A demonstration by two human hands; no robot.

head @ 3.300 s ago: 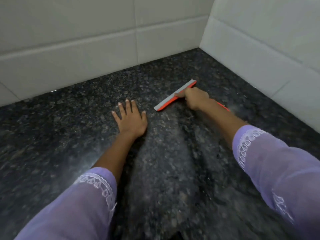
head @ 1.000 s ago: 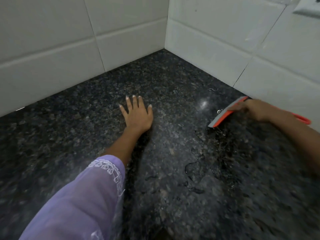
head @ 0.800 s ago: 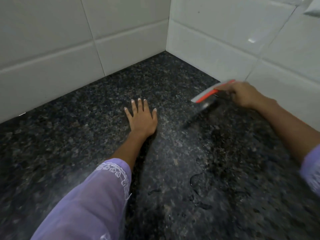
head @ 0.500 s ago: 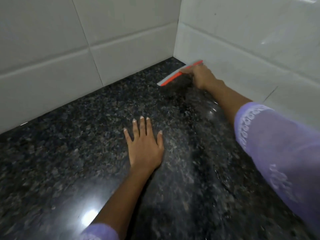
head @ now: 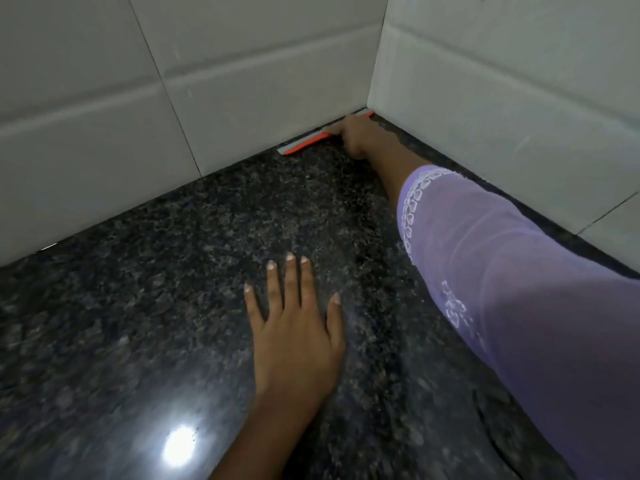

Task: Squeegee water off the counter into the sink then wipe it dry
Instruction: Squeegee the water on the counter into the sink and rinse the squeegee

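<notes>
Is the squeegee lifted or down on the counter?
Down: the squeegee lies along the wall's foot on the granite counter, gripped by the right hand.

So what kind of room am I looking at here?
Probably a kitchen or bathroom counter corner: a dark speckled stone counter meets white tiled walls, and the right hand holds an orange squeegee along the wall's foot. No sink in view.

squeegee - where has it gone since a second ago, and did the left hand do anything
The right hand has carried the squeegee from beside the right wall, lifted it briefly, and set it deep in the back corner, its blade along the foot of the back wall. It keeps its grip throughout. The left hand stays flat, fingers spread, on the counter.
</notes>
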